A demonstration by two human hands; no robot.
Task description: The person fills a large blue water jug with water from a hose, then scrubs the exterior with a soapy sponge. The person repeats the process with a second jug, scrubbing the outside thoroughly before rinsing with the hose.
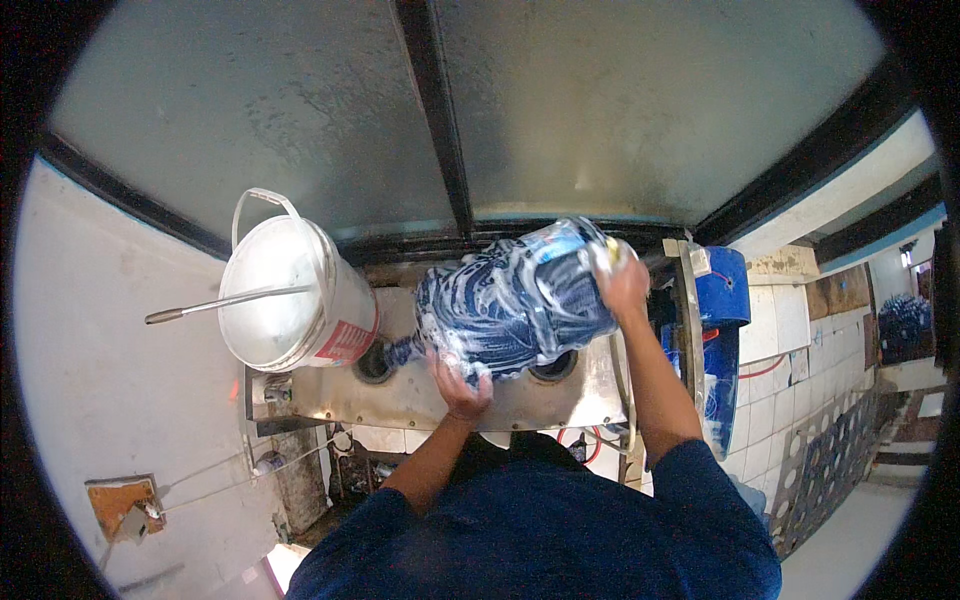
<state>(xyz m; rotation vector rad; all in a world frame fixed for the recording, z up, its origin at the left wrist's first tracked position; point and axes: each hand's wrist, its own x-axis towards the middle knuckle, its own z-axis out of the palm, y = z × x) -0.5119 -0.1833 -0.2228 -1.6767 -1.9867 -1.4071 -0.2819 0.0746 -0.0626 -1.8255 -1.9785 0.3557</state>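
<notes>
A large blue plastic water jug [487,315], streaked with white foam, lies on its side above a metal bench [465,405]. Its neck [403,351] points left, close to a round hole [373,366] in the bench. My left hand [461,388] grips the jug's shoulder from below, fingers in the foam. At the base end, my right hand [624,285] presses what looks like a small yellow sponge [613,247] on the jug; the fingers partly hide it. A label [555,244] shows through the suds near the top.
A white plastic bucket [341,292] stands at the bench's left end, a metal-handled tool [229,300] across its mouth. Another round hole [555,366] is partly under the jug. Dark-framed panes [600,112] rise behind; a blue plastic container [721,289] is at right. A hose [628,390] hangs nearby.
</notes>
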